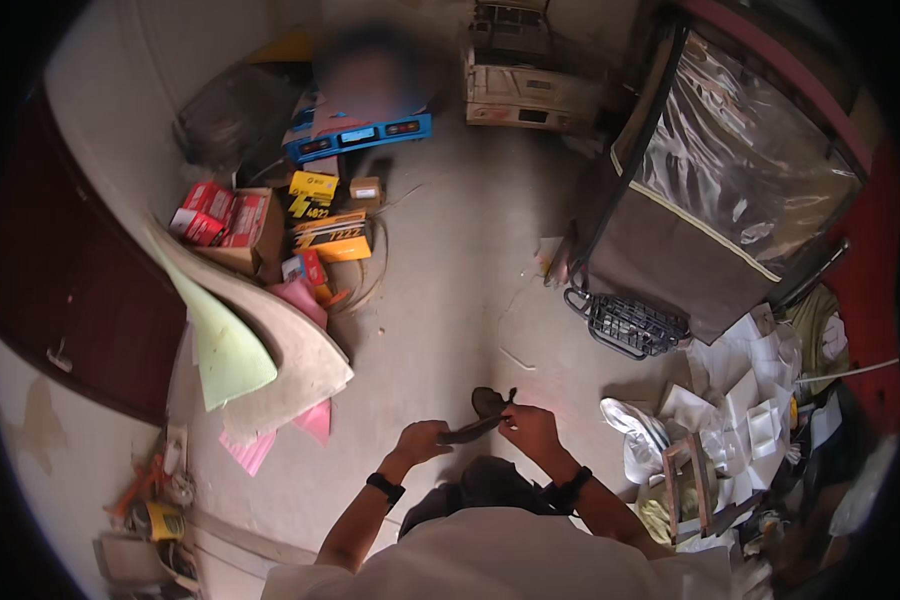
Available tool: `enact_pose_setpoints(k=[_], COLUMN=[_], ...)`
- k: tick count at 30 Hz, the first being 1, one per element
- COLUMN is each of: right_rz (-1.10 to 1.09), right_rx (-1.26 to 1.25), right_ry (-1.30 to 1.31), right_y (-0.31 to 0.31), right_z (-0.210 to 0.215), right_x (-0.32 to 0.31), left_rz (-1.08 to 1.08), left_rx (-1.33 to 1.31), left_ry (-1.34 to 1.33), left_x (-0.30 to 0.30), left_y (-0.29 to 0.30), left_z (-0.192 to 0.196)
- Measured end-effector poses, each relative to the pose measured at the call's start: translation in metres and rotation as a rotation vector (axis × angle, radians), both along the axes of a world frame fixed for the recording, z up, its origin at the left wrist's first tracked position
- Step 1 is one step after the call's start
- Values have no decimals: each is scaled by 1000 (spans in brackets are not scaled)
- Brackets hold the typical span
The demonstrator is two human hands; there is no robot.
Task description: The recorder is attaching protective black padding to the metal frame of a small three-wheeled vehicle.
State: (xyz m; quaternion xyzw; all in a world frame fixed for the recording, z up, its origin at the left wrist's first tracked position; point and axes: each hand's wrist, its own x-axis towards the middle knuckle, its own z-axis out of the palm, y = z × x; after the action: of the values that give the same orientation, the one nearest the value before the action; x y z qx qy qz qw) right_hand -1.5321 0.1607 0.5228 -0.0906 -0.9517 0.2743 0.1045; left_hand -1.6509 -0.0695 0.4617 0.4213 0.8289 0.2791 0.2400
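A dark, curved, strip-like piece (pixel 472 432) spans the gap between my two hands, low in the middle of the view. My left hand (pixel 425 442) is closed around its left end. At the right end, my right hand (pixel 532 432) pinches it with the fingers drawn together. Just beyond the strip, beside my right fingers, shows a dark brown rounded piece (pixel 488 402); whether it joins the strip I cannot tell. The exact kind of the held piece is too dark to make out. Both wrists wear black bands.
Red and yellow boxes (pixel 332 236) stand at left beside leaning foam sheets (pixel 300 362). A black wire basket (pixel 632 326) hangs on a covered frame at right. Papers and a white shoe (pixel 634 425) lie below it. Farther off is a blue piece with lights (pixel 360 137).
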Motion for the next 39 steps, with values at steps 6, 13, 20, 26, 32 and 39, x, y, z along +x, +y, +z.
enact_pose_setpoints(k=[6, 13, 20, 26, 32, 39], right_rz=[-200, -257, -168, -159, -291, -530], right_rx=[35, -9, -43, -45, -58, -47], right_ry=[-96, -136, -4, 244, 406, 507], right_y=[97, 221, 305, 383, 482, 627], right_z=[-21, -46, -8, 40, 81, 71], right_x=[-116, -294, -508, -690, -821, -938], left_rz=[131, 162, 383, 539, 507, 298], left_rx=[-16, 116, 473, 623, 922, 846], left_ry=[-117, 65, -147, 107, 132, 237], left_x=[-155, -326, -491, -660, -834, -1002], left_y=[64, 173, 257, 348, 494, 673], left_z=[7, 48, 97, 97, 121, 136])
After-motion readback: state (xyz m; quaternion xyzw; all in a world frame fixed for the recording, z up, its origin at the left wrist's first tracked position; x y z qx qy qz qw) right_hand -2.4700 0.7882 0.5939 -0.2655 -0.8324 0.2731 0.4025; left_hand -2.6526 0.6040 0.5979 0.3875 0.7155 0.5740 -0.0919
